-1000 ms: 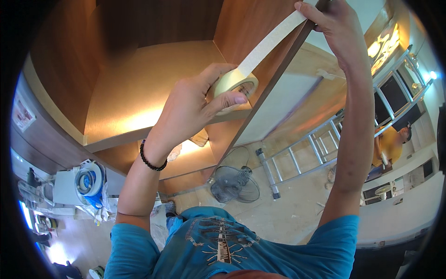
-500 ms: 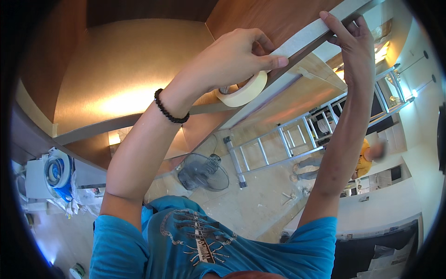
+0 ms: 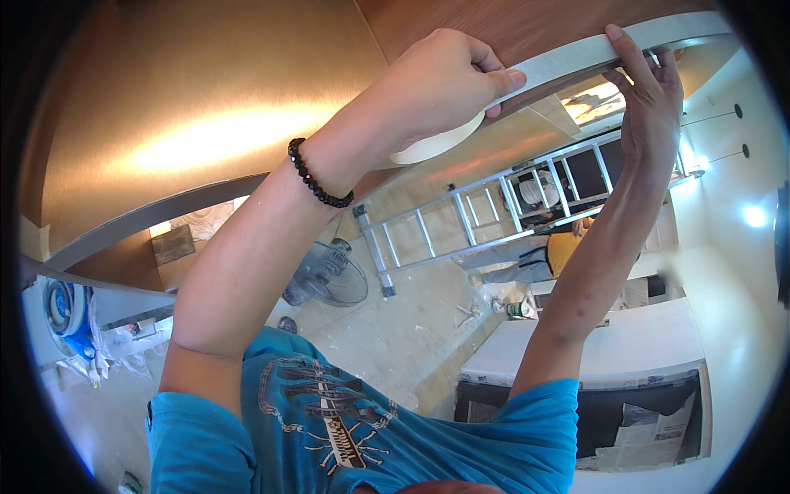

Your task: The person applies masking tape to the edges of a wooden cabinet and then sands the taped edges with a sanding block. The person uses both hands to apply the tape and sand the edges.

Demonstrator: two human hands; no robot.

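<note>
A pale strip of masking tape (image 3: 559, 62) runs along the front edge of a wooden cabinet panel (image 3: 494, 16) at the top right. My left hand (image 3: 436, 90), with a black bead bracelet on its wrist, is closed with its thumb on the strip; the cream tape roll (image 3: 436, 146) shows beneath it, partly hidden by the hand. My right hand (image 3: 650, 103) grips the edge farther right, index finger on the tape, the other fingers curled behind it.
A lit shelf (image 3: 164, 123) fills the upper left. Below are a standing fan (image 3: 337, 276), an aluminium ladder (image 3: 420, 239) with people in yellow (image 3: 564, 251) and white (image 3: 535, 189) near it, coiled blue-white hose (image 3: 62, 313) and a white counter (image 3: 625, 329) with papers.
My left hand has moved up and right onto the tape strip, my right hand right and slightly down along the edge. The view has shifted, bringing more of the lower right room in.
</note>
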